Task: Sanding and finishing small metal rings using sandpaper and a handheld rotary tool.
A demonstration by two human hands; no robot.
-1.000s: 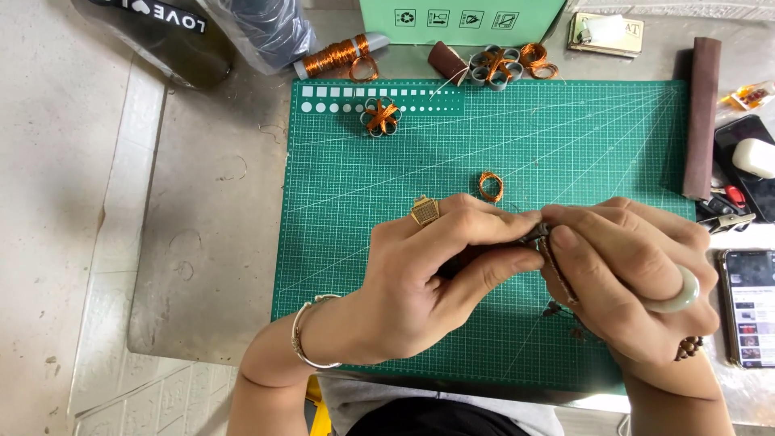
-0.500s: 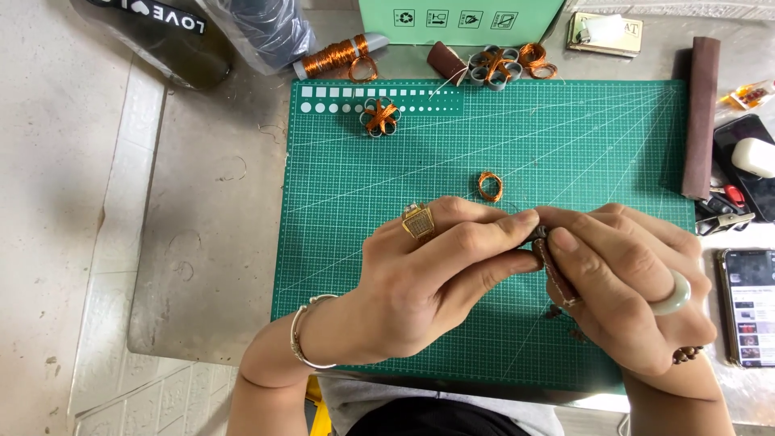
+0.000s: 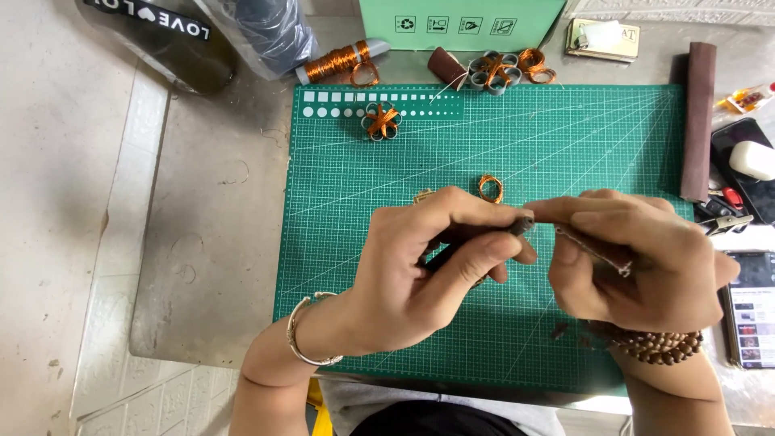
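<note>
Over the green cutting mat [image 3: 565, 137], my left hand [image 3: 428, 266] pinches a thin dark rod-shaped piece [image 3: 521, 227] by its end. My right hand [image 3: 638, 262] is closed around a small brown strip [image 3: 593, 249], fingertips meeting the left hand's at the rod's tip. Just beyond the hands, a small coil of copper wire [image 3: 489, 188] lies on the mat. The left wrist wears a silver bangle; a wooden bead bracelet circles the right. What sits between the fingertips is mostly hidden.
A copper-wire flower piece [image 3: 381, 121] lies at the mat's top left. A copper wire spool [image 3: 335, 61], another flower piece [image 3: 494, 71], a green box [image 3: 460, 12], a long brown roll [image 3: 699, 121], pliers [image 3: 726, 211] and a phone [image 3: 751, 307] surround the mat.
Both hands shifted slightly up the mat and turned; the right hand rolled so its ring no longer shows, and the dark rod's tip now shows between the fingertips.
</note>
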